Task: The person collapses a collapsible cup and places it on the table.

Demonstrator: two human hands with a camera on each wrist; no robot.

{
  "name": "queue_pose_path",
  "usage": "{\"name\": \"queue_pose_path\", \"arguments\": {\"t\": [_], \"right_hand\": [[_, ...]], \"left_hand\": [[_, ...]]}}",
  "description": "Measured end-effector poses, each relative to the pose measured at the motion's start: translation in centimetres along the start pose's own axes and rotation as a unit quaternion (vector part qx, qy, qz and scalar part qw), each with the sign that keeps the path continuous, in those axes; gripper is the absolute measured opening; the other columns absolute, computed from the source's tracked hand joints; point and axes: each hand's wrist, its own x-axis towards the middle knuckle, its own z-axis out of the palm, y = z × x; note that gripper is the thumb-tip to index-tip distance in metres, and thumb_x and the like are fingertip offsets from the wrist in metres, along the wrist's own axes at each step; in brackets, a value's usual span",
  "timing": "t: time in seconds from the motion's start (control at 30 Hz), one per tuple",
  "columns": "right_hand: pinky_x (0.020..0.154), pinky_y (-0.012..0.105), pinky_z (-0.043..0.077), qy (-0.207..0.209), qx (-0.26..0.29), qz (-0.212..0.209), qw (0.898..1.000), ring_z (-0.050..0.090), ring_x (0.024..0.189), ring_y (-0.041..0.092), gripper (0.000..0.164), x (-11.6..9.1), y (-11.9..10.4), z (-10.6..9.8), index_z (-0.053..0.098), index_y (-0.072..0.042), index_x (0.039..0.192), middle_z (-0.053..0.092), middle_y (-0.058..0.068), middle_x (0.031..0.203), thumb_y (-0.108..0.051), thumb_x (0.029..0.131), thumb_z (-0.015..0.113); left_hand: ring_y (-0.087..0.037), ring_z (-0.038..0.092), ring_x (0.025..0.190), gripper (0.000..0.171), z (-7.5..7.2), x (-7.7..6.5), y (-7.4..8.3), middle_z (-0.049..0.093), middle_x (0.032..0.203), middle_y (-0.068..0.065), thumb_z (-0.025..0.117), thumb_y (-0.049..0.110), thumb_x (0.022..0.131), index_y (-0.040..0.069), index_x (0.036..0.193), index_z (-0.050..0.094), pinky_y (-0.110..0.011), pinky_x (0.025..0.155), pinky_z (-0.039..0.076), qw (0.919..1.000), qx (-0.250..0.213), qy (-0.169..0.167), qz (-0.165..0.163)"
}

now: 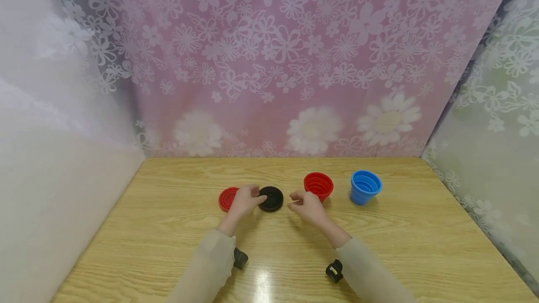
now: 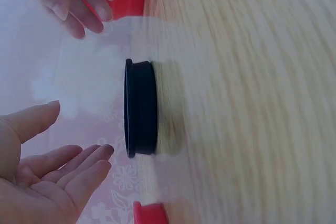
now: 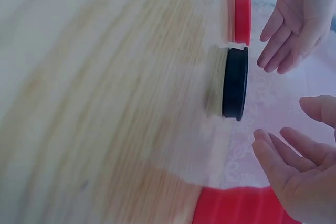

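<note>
A black collapsed collapsible cup (image 1: 271, 199) lies flat on the table between my two hands. My left hand (image 1: 246, 200) hovers at its left side, thumb apart from the fingers, holding nothing. Partly hidden behind that hand is a flat red collapsed cup (image 1: 227, 198). My right hand (image 1: 309, 206) is to the right of the black cup, fingers loosely bent and holding nothing. In the head view it overlaps the lower edge of an expanded red cup (image 1: 318, 185). In the right wrist view the black cup (image 3: 235, 84) stands apart from both hands.
An expanded blue cup (image 1: 365, 187) stands at the right, beyond the red one. The wooden table (image 1: 168, 247) ends at a pink flowered curtain (image 1: 269, 60), with pale panels on both sides. Dark wrist-camera pieces (image 1: 334, 270) hang beside the sleeves.
</note>
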Motion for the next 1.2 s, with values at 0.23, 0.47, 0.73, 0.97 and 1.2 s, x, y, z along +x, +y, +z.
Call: {"name": "queue_pose_path", "arguments": {"t": [0.23,0.47,0.73,0.97,1.2], "right_hand": [[0.069,0.031,0.051,0.0,-0.003,0.005,1.0,0.061,0.079,0.023,0.028,-1.6,0.6,-1.4,0.061,0.008,0.101,0.062,0.018,0.099,-0.005,0.077,0.066],[0.07,0.033,0.05,-0.01,-0.016,-0.006,1.0,0.059,0.079,0.024,0.025,-2.8,1.5,-3.0,0.061,0.011,0.099,0.062,0.016,0.092,-0.004,0.079,0.063],[0.072,0.037,0.05,0.004,-0.03,-0.002,1.0,0.059,0.084,0.03,0.024,-3.4,3.3,-5.1,0.06,0.012,0.099,0.061,0.02,0.095,-0.004,0.081,0.061],[0.071,0.036,0.05,0.048,-0.051,0.017,0.997,0.06,0.086,0.031,0.03,-3.5,4.2,-6.9,0.058,0.011,0.103,0.06,0.022,0.099,-0.008,0.08,0.063],[0.078,0.04,0.048,0.057,-0.016,0.043,0.997,0.05,0.104,0.038,0.054,-2.9,4.7,-8.1,0.042,0.01,0.125,0.047,0.027,0.121,-0.019,0.083,0.062]], "left_hand": [[-0.029,0.053,0.102,0.044,1.7,0.3,0.7,0.055,0.112,-0.019,0.061,0.019,0.084,-0.008,0.117,0.05,-0.037,0.083,0.045,0.9994,-0.031,0.002,0.015],[-0.026,0.056,0.097,0.045,3.6,0.7,1.9,0.057,0.108,-0.017,0.062,0.019,0.084,-0.009,0.117,0.05,-0.032,0.079,0.047,0.9979,-0.057,-0.012,0.029],[-0.026,0.055,0.1,0.045,5.4,1.1,3.4,0.055,0.111,-0.017,0.061,0.016,0.085,-0.008,0.12,0.048,-0.03,0.079,0.047,0.9943,-0.091,-0.045,0.033],[-0.026,0.054,0.102,0.046,7.1,1.9,4.1,0.055,0.113,-0.016,0.063,0.018,0.083,-0.007,0.119,0.05,-0.03,0.08,0.047,0.9933,-0.099,-0.046,0.038],[-0.029,0.044,0.114,0.056,8.2,2.0,5.1,0.045,0.127,-0.019,0.063,0.019,0.083,-0.006,0.128,0.04,-0.034,0.086,0.044,0.9916,-0.12,-0.036,0.031]]}}
